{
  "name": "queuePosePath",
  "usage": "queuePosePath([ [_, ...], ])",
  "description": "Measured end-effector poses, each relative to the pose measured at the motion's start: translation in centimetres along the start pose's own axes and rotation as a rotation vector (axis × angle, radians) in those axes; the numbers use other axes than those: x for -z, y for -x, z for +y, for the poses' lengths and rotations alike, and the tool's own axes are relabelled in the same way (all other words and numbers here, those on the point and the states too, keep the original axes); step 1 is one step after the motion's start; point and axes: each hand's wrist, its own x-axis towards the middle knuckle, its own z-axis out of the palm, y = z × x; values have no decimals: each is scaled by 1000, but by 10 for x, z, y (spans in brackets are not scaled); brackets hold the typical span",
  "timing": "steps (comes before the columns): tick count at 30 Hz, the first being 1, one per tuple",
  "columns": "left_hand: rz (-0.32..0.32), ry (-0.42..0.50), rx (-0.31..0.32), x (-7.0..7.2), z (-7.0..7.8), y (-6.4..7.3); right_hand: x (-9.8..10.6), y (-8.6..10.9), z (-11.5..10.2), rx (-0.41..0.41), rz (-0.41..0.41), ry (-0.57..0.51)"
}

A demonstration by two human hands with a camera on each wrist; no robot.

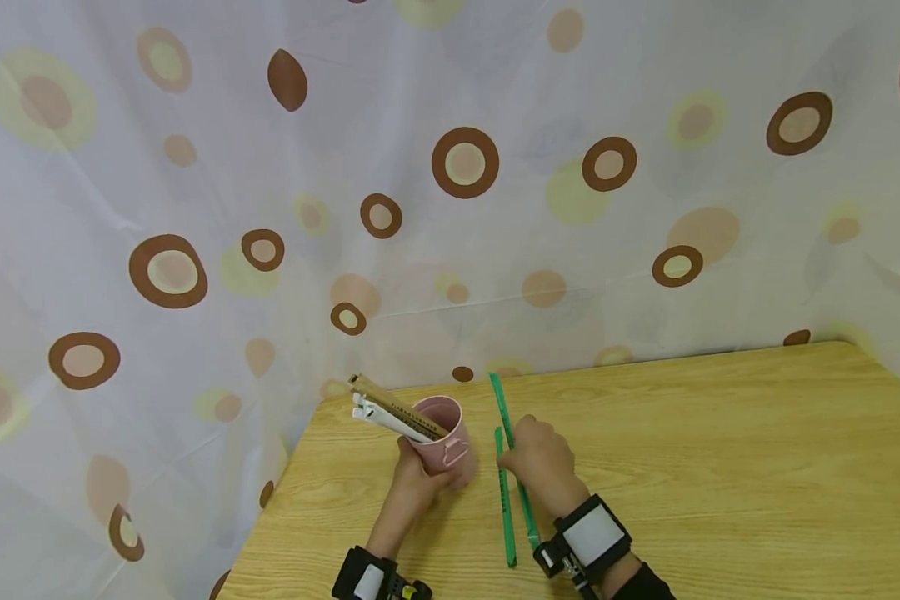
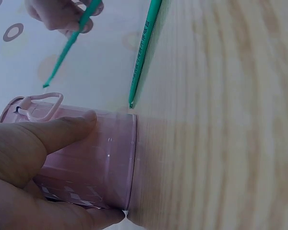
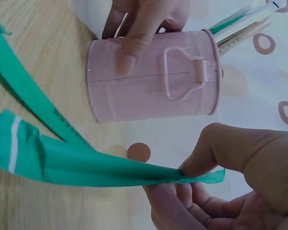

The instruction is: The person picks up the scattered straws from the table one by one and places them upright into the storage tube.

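Note:
My left hand [image 1: 414,483] grips a pink metal bucket [image 2: 81,153] with a small handle [image 2: 45,106] on its side, thumb along the wall and fingers underneath. Slim wrapped sticks, one brown [image 1: 397,407], one white [image 1: 393,421] and a green one [image 3: 230,23], stick out of the bucket's mouth. To the right, my right hand [image 1: 543,458] pinches a long green wrapped stick [image 3: 105,167] between thumb and fingers near one end, lifted over the table. A second green wrapped stick [image 1: 506,508] with dark printing lies on the table between the bucket and my right hand.
The wood-grain table [image 1: 720,450] stretches away to the right. A pale curtain [image 1: 510,250] with brown and yellow circles hangs behind the table and along its left side. Both wrists wear black straps with devices [image 1: 592,533].

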Motion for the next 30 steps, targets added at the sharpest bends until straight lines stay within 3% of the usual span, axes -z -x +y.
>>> queuePosePath([
  [17,-14,24,8,0,-2,0,29,5,-16,61,84,-63],
  [30,-15,31,28,0,-1,-1,45,6,-22,89,206,-151],
])
